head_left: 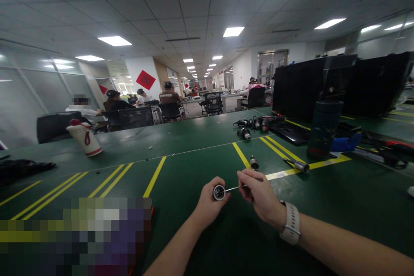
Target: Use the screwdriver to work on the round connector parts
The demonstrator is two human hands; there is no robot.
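My left hand point(207, 200) is wrapped round a small metal cylinder point(219, 192), whose round open end faces up toward me. Some dark and light detail shows inside that opening, too small to make out. From the right, my right hand point(260, 196) pinches a thin metal rod-like tool point(231, 189); its tip reaches the cylinder's opening. The tool's other end is hidden in my fingers. Just beyond the right hand, a short metal fitting point(254, 163) lies on the green table point(181, 233). Farther right is another metal cylindrical part point(301, 166) with a thin piece beside it.
Cabled metal connectors point(245, 133) lie farther back. A dark bottle point(321, 131) stands at right, near a flat black device point(289, 133), a blue item point(347, 142) and black monitors point(300, 88). A white cup point(86, 139) leans at left. Several people sit in the background.
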